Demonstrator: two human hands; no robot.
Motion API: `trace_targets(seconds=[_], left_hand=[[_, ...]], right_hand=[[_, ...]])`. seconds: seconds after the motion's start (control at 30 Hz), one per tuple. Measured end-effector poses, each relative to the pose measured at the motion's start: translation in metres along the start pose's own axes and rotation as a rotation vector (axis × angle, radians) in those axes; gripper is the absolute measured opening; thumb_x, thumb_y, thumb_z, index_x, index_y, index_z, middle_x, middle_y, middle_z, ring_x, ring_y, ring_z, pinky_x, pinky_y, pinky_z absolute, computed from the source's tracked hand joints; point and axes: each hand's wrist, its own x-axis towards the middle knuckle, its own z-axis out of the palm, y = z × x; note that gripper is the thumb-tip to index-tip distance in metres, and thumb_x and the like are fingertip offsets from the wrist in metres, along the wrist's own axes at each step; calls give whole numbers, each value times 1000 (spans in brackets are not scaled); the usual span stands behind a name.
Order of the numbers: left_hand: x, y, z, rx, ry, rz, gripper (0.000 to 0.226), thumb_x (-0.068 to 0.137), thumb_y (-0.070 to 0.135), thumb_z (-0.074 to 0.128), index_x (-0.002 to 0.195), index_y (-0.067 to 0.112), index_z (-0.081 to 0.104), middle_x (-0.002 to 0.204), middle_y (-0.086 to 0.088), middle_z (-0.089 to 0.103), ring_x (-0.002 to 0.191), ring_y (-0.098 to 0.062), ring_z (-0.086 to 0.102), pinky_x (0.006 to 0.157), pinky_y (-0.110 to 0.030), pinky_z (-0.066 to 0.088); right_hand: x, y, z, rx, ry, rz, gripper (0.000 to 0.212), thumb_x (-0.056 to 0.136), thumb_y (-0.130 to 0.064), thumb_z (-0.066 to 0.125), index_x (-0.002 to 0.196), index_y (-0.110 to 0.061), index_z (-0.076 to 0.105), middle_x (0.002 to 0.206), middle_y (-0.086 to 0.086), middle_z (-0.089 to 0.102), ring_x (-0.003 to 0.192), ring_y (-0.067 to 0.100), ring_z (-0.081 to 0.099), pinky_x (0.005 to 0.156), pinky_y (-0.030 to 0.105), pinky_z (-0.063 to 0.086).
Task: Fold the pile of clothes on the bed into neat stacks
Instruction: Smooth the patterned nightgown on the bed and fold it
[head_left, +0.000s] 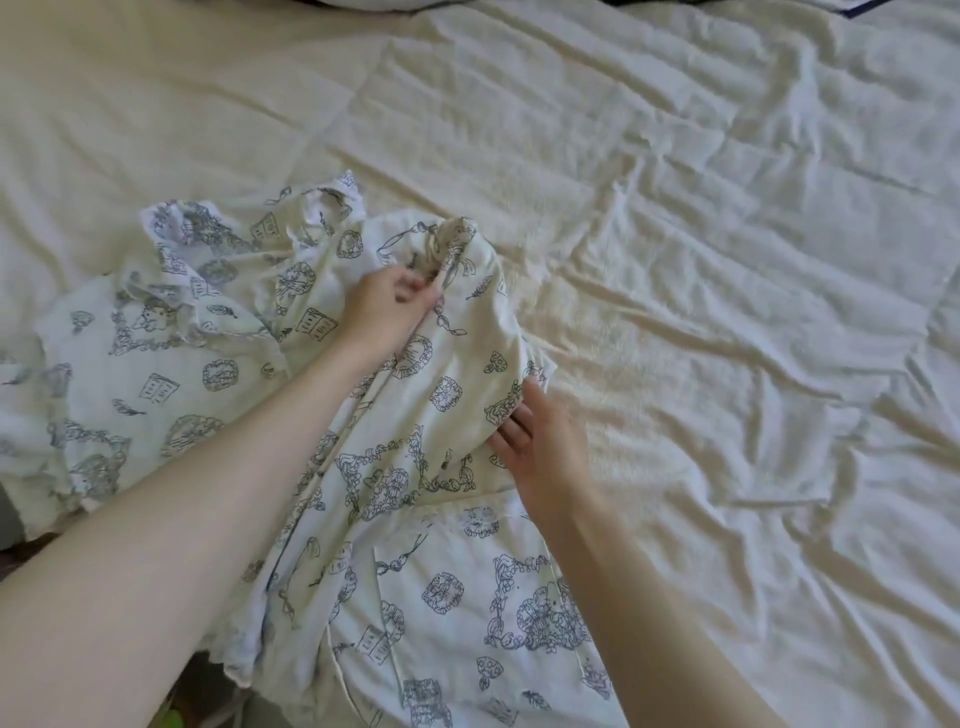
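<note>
Cream cotton printed with grey line drawings made up the garment (415, 467), which lay crumpled on the bed (727, 260) and spread from beneath both forearms toward the near edge. Head view: the left hand (387, 306) pinched a raised fold of the cloth at its fingertips, apparently near a neckline or placket, while the right hand (540, 447) rested with relaxed, nearly straight fingers on the fabric edge just below and to the right of that pinch. To do this step well, the pinched fold would probably need lifting and drawing taut away from the right hand, which should pin and smooth the hem flat before any crease is set. What the left fingers actually held was blurred; a seam, button or drawstring could not be distinguished. A second printed piece (130, 374) beyond the left forearm ran off the frame edge, and whether it was joined to the first could not be told.
</note>
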Motion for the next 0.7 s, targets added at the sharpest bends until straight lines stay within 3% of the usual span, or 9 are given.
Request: trace_targets(seconds=[0.1,0.17,0.23,0.33,0.43,0.53,0.63,0.7], left_hand=[[-27,-22,-12,128,-11,-14,17,87,24,66,101,16,65,76,13,56,69,5,50,59,-7,32],[-42,-36,-17,148,-10,-48,7,85,22,68,90,17,66,73,11,58,68,3,50,60,-10,34],[-53,-47,-21,173,-33,-86,8,86,24,68,81,17,64,72,9,58,73,-9,55,66,-20,40],[-60,-58,-30,77,-21,-151,19,88,27,65,73,16,63,75,-1,63,76,-22,62,75,-29,50],[-55,-61,-49,-6,70,-177,28,93,22,58,65,22,55,73,2,60,65,-12,57,69,-26,47],[-55,-69,-64,-131,109,-170,26,95,15,53,71,20,60,80,2,60,68,-11,56,66,-22,44],[-77,-83,-62,-44,50,-136,18,96,20,51,94,14,69,88,3,64,77,-14,57,78,-27,46],[-104,-98,-58,-44,3,-122,19,94,25,55,101,13,68,88,11,60,74,-5,55,74,-21,43]], right_hand=[[-9,20,3,-108,31,24,29,95,-20,56,120,-6,55,106,11,69,92,22,69,79,31,57],[-16,36,10,-222,47,51,25,94,-20,57,114,-6,57,104,11,66,94,23,66,85,35,55],[-24,52,20,-293,36,78,11,94,-18,57,96,-7,59,91,10,66,84,25,64,79,35,56],[-30,69,31,-393,84,80,13,92,-11,58,82,-6,52,79,15,56,68,25,54,61,32,49],[-33,72,31,-371,151,0,18,93,-9,54,76,-8,52,64,5,51,53,15,49,56,28,46],[-41,79,31,-314,155,-68,25,94,-9,51,70,-12,51,52,-3,47,44,7,47,50,21,47],[-53,97,34,-282,62,-22,23,98,-17,49,78,-8,57,63,4,56,54,13,57,58,26,54],[-59,113,34,-364,3,-12,26,97,-22,51,78,-6,58,70,8,61,63,18,62,66,29,56]])
